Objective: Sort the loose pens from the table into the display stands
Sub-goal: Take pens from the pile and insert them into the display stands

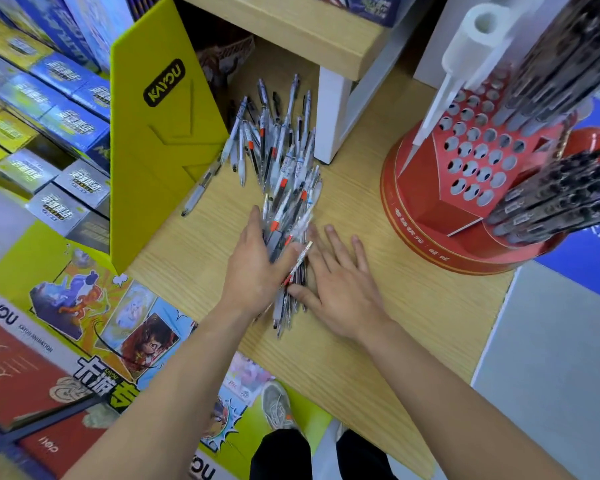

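A heap of loose pens lies on the wooden table, fanning out toward the back. My left hand presses against the left side of a bundle of pens, fingers straight, thumb over the bundle. On the bundle's right side my right hand lies flat on the table with fingers spread and the thumb touching the pens. At the right stands a red display stand with many empty round holes. Dark pens fill its other faces.
A yellow cardboard display stands left of the pens, with boxed cards behind it. A single pen leans by its base. A white shelf leg stands behind the heap. A white paper roll tops the stand.
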Tool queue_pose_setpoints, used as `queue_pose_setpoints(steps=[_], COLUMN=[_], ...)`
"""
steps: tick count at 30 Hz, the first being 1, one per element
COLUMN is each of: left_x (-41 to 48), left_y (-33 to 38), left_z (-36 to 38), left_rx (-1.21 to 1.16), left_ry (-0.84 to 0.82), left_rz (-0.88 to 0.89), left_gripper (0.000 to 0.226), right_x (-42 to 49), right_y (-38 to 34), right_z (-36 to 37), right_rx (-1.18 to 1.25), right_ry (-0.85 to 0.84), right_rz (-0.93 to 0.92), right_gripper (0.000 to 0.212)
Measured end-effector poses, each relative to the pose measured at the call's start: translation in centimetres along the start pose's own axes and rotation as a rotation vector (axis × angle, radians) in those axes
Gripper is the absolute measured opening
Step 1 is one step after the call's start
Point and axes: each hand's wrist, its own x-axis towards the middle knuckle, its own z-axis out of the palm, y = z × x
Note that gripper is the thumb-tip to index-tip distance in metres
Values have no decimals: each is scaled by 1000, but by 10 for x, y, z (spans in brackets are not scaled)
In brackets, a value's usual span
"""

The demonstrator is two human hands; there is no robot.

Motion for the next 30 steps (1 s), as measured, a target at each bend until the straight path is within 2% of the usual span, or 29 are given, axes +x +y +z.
queue_pose_setpoints(steps=[5,8,11,14,17,20,27,30], left_x=[9,10,9,8,7,10,12,8], left_y=[-2,-2,-1,-1,-3,-6,-20,-24], left_z=[0,-3,-6,-6,-8,-16,-44,-52], left_rx=[-99,-121,-166,-207,-236,-276,-431,-495], left_ry=[-17,-60,-79,-92,-107,-121,-186,-198], left_rz=[-16,-3,1,-5,-27,-32,-82,-110], left_gripper=[92,88,61,41,41,47,23,20], right_x=[2,2,1,2,6,9,12,12], right_y=[-2,-1,-2,-11,-19,-21,-25,-23], right_z=[3,0,-6,-7,-2,0,0,-4], right_rx=[11,67,204,222,140,129,134,184], right_ry=[18,42,71,52,55,81,114,159], right_rz=[24,24,31,70,127,151,178,193], right_gripper=[90,81,77,86,94,91,87,86])
